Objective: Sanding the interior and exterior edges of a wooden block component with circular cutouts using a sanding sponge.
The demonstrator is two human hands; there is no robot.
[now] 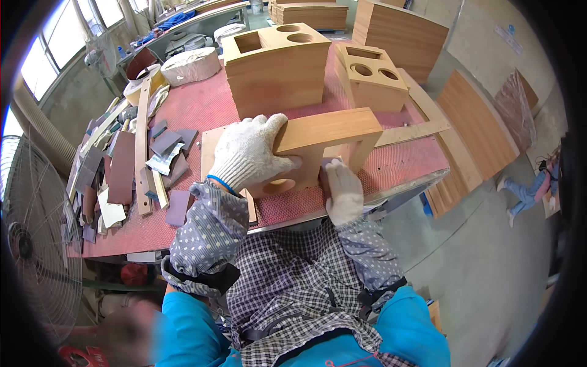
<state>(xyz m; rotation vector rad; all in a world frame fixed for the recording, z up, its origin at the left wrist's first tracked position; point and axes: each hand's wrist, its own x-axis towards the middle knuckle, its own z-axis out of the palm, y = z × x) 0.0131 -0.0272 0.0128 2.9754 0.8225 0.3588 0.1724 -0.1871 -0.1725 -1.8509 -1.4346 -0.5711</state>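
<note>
Hands: two, both in white gloves; held piece: one wooden block (330,129) with cutouts, standing on edge near the front of the one pink-topped table (406,164), in front of the person; one rectangular opening and one round hole visible in it.

Left hand (247,147): over the block's left end, thumb spread away from the fingers and lying on the near face, the rest curled at the top edge; gripping the block; right hand (344,194): fingers close together, pointing up, laid at the near side by the rectangular opening; can't tell if it's pinching anything.

Behind the block, two more wooden stacks: big stack (278,82), two round holes plus one squarish opening on top; small stack (372,92), two round holes plus one slot; the two stand apart.

Left side of table: heap of sanding pads (122,168), overlapping, can't count; one long drilled strip (142,144) across it; one white cloth roll (191,66) behind; one big fan (40,244) far left.
</note>
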